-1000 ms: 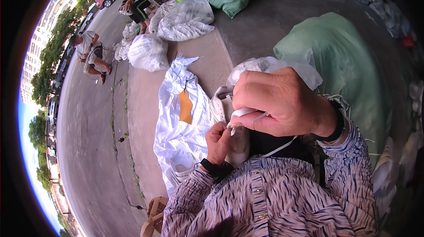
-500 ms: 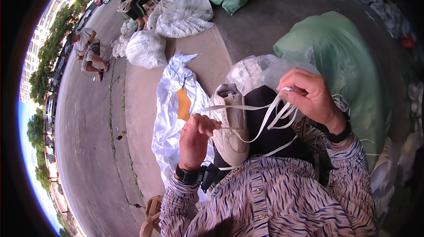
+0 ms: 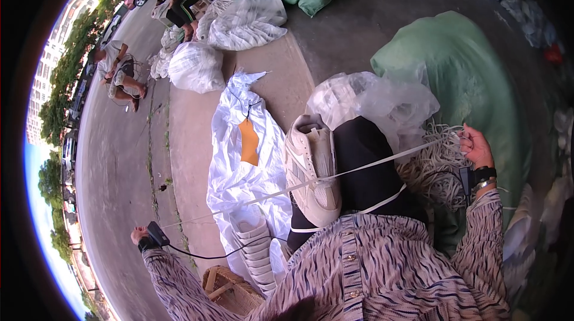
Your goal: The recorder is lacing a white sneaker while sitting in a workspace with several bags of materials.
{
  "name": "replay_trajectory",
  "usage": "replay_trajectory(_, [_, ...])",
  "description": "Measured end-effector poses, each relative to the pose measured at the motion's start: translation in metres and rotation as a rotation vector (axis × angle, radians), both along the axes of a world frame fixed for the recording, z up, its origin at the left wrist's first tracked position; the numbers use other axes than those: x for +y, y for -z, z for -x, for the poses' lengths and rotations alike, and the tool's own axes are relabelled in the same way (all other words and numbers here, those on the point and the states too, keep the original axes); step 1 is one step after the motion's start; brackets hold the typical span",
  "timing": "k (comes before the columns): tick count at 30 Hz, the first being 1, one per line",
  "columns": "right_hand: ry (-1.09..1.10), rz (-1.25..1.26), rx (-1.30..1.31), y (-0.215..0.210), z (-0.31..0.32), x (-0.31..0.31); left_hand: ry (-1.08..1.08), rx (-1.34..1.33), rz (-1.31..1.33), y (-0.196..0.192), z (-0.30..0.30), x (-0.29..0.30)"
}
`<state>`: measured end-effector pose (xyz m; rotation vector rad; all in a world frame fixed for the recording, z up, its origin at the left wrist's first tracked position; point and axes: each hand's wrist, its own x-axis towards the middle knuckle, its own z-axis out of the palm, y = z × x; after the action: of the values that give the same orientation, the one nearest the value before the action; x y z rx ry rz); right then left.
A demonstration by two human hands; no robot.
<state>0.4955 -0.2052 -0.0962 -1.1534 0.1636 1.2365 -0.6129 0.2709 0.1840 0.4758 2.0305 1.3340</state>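
A flat white shoelace [image 3: 362,165] is stretched taut in a slanting line across my lap. Its right end is pinched in the fingers of my right hand [image 3: 476,146], out beside a tangled pile of white laces [image 3: 431,159]. Far out at the lower left, my left hand [image 3: 139,235] is closed on the other end, its fingers small and partly hidden by a black device on the wrist. Beneath the stretched lace, a beige sneaker [image 3: 312,180] rests on my black-covered lap [image 3: 365,147], toe toward me. A white strap runs across the black cloth.
White sheeting [image 3: 230,183] with an orange tag [image 3: 249,142] lies left of the sneaker. Nearer me are a stack of pale nested pieces [image 3: 257,255] and a woven brown seat [image 3: 230,291]. Large green sacks [image 3: 454,64] and clear plastic bags [image 3: 382,102] stand beyond. Two people sit farther off.
Both hands have moved apart, the left far out to the lower left, the right outward and down. The lace, looped loosely over the sneaker before, is now pulled straight.
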Motion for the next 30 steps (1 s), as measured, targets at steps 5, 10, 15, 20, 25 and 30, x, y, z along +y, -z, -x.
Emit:
replay_trajectory(5, [-0.310,0.372,-0.840,-0.017,0.034,0.052,-0.234,0.342,0.003,0.123,-0.028,-0.054])
replay_trajectory(10, [-0.808,0.122,-1.404,-0.078,0.117,0.116,0.371,0.054,-0.197,0.156,-0.379,-0.082])
replay_trajectory(15, [-0.834,-0.373,-0.891,-0.132,0.225,0.188,1.166,0.008,-0.251,0.166,-0.561,-0.169])
replay_trajectory(20, [-0.627,-0.361,-0.915,-0.128,0.263,0.206,1.288,-0.162,-0.310,0.172,-0.636,-0.225])
replay_trajectory(25, [-0.678,-0.361,-1.308,-0.097,0.246,0.198,1.626,0.314,-0.064,0.199,-0.606,-0.261])
replay_trajectory(30, [-0.693,-0.350,-0.690,-0.098,0.250,0.193,1.581,0.370,-0.193,0.188,-0.608,-0.246])
